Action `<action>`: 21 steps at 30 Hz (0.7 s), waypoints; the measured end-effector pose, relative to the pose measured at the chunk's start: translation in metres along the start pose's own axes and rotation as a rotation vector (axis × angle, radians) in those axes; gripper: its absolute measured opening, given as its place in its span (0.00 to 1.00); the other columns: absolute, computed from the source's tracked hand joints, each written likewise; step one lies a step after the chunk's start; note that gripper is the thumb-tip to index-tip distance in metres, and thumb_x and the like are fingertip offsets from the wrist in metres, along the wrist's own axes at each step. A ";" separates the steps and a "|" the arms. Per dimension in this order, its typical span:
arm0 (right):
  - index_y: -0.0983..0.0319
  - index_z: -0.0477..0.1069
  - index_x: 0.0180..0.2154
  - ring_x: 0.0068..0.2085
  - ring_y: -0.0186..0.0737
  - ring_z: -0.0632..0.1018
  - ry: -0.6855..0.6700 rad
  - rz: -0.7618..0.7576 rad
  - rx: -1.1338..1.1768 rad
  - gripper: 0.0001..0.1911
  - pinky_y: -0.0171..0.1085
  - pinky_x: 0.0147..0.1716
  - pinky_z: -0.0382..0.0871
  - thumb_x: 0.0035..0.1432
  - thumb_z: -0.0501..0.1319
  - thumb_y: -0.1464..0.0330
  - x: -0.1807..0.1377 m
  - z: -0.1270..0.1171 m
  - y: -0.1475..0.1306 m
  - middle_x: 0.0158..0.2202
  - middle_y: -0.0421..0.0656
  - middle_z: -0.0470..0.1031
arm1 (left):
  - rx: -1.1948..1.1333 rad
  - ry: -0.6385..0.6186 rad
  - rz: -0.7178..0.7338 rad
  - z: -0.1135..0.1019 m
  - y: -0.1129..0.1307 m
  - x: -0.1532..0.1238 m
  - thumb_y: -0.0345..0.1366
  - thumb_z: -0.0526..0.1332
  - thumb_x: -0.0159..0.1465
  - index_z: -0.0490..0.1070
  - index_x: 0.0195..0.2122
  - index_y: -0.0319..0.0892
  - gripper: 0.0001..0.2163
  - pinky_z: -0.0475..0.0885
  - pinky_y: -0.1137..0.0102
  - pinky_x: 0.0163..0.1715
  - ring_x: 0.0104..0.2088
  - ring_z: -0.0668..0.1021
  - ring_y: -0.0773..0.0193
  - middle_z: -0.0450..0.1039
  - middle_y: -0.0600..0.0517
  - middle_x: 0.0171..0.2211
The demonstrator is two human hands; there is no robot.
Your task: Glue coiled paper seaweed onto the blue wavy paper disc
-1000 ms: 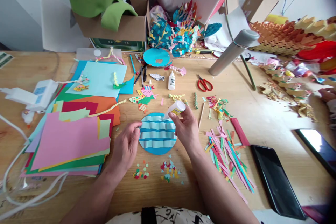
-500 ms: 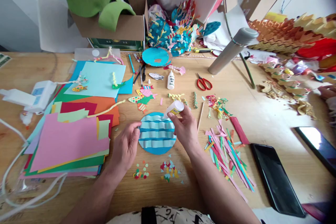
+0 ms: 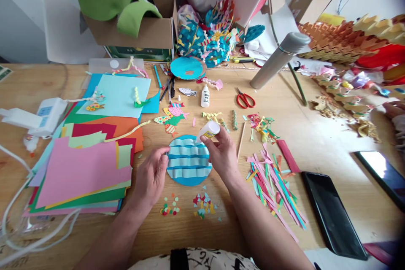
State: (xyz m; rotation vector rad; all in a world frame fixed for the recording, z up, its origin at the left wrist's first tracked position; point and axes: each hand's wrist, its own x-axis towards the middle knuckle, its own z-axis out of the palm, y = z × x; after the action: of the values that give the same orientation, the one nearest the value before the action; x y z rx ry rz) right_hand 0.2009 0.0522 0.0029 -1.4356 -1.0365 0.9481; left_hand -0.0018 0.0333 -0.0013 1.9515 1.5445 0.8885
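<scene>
Your desk (image 3: 190, 236), cut off by the view, carries the blue disc (image 3: 189, 163) between your hands. Your left hand (image 3: 152, 174) touches its left rim (whether the fingers (image 3: 161, 152) pinch, I cannot tell). Your right hand (image 3: 224, 154), hiding some right edge, grasps the tilted yellow-labelled bottle (image 3: 211, 128), lower end indistinct.

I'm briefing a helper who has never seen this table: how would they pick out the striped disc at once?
On the wooden table, find the stack of coloured paper at the left. Right of it, between the person's left hand and right hand, is the striped disc. Wavy pale bands cross it, while the blue disc farther back has none.
</scene>
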 end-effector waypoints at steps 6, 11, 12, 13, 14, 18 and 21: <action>0.55 0.70 0.44 0.18 0.25 0.62 -0.018 -0.007 -0.004 0.15 0.29 0.13 0.59 0.53 0.65 0.62 0.000 0.000 0.001 0.37 0.38 0.74 | 0.007 -0.013 -0.004 0.000 -0.002 -0.001 0.43 0.45 0.70 0.70 0.47 0.43 0.17 0.73 0.66 0.41 0.44 0.78 0.58 0.78 0.46 0.43; 0.59 0.68 0.45 0.20 0.25 0.62 -0.023 -0.041 -0.087 0.16 0.29 0.15 0.59 0.55 0.63 0.62 0.000 0.001 0.001 0.38 0.40 0.74 | 0.005 -0.004 0.005 0.000 -0.002 -0.001 0.43 0.44 0.71 0.70 0.46 0.42 0.18 0.73 0.66 0.41 0.44 0.78 0.58 0.78 0.46 0.43; 0.59 0.68 0.44 0.20 0.26 0.63 -0.024 -0.050 -0.095 0.15 0.29 0.15 0.60 0.56 0.62 0.62 0.001 0.001 0.001 0.38 0.40 0.74 | 0.005 -0.002 0.008 0.000 -0.001 -0.001 0.43 0.44 0.71 0.70 0.46 0.42 0.18 0.73 0.66 0.41 0.44 0.79 0.59 0.78 0.46 0.42; 0.59 0.68 0.44 0.20 0.26 0.63 -0.026 -0.057 -0.099 0.15 0.29 0.16 0.60 0.56 0.62 0.62 0.001 0.001 0.001 0.38 0.40 0.74 | 0.005 0.001 0.010 0.000 -0.001 -0.001 0.44 0.44 0.71 0.70 0.46 0.42 0.18 0.73 0.66 0.41 0.44 0.79 0.59 0.78 0.46 0.42; 0.59 0.68 0.44 0.20 0.26 0.63 -0.029 -0.062 -0.102 0.15 0.30 0.16 0.60 0.56 0.62 0.62 0.001 0.001 0.000 0.38 0.40 0.74 | 0.007 0.003 0.013 0.000 -0.001 -0.001 0.43 0.45 0.71 0.70 0.46 0.42 0.18 0.73 0.66 0.41 0.44 0.79 0.59 0.78 0.46 0.42; 0.59 0.68 0.43 0.19 0.25 0.62 -0.034 -0.055 -0.110 0.14 0.30 0.15 0.59 0.56 0.62 0.61 0.001 0.001 -0.001 0.36 0.39 0.74 | 0.013 0.003 0.014 0.001 -0.002 -0.001 0.43 0.45 0.71 0.70 0.46 0.42 0.17 0.73 0.67 0.41 0.44 0.79 0.59 0.78 0.47 0.43; 0.59 0.68 0.43 0.19 0.25 0.62 -0.038 -0.047 -0.102 0.14 0.30 0.16 0.59 0.56 0.62 0.61 0.001 0.001 -0.002 0.36 0.39 0.74 | 0.008 -0.002 0.007 0.001 -0.003 -0.001 0.43 0.45 0.71 0.70 0.46 0.42 0.17 0.73 0.67 0.41 0.43 0.79 0.60 0.78 0.47 0.43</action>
State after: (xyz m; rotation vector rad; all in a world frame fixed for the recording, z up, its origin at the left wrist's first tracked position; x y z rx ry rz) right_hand 0.2002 0.0534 0.0049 -1.4749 -1.1559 0.9028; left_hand -0.0031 0.0328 -0.0044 1.9634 1.5433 0.8842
